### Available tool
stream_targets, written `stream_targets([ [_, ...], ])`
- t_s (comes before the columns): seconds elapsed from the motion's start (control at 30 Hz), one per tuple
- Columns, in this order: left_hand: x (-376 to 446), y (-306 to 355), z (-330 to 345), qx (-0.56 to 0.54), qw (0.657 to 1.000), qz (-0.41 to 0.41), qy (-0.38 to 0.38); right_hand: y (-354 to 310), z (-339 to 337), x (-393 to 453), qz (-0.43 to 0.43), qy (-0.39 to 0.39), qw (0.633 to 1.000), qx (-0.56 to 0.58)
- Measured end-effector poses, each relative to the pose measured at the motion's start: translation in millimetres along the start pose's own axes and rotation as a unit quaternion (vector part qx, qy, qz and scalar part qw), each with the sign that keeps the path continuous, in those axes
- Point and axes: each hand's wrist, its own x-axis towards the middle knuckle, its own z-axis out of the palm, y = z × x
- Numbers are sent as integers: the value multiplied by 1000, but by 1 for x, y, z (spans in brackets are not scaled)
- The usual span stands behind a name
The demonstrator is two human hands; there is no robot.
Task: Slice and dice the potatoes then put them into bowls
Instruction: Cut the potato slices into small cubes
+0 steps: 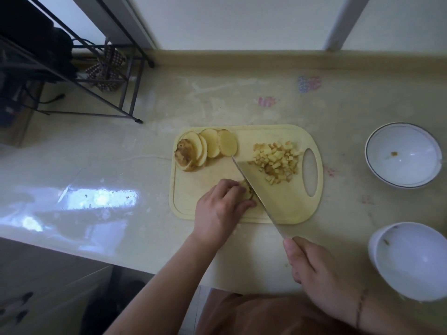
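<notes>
On board (285,209) — left hand (221,209) pins potato (247,192), right hand (314,267) clamps knife (266,189); bowls (403,154) hold only specks.

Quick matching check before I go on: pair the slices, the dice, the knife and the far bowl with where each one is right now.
Things:
1. slices
2. dice
3. knife
4. far bowl

Places:
A. on the counter, right of the board
B. board's far left corner
C. in the right hand, blade on the board
D. piled by the board's handle hole

Pairs: 1-B, 2-D, 3-C, 4-A
</notes>
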Motion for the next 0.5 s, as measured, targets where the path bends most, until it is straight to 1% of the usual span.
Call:
stream_targets([
  [0.1,1,2,-5,10,999,-3,-41,5,-5,3,14,-8,999,29],
  [0.17,1,-2,-11,-2,997,7,-75,7,-11,6,14,-11,1000,22],
  [0.23,0,-8,-17,-29,995,11,-93,7,-18,9,12,-16,1000,7],
  [0.3,-1,-11,-19,-46,995,5,-93,5,-22,11,9,-21,1000,-3],
  [0.5,0,2,-8,-58,996,-41,-57,0,-14,7,-2,-14,999,-39],
])
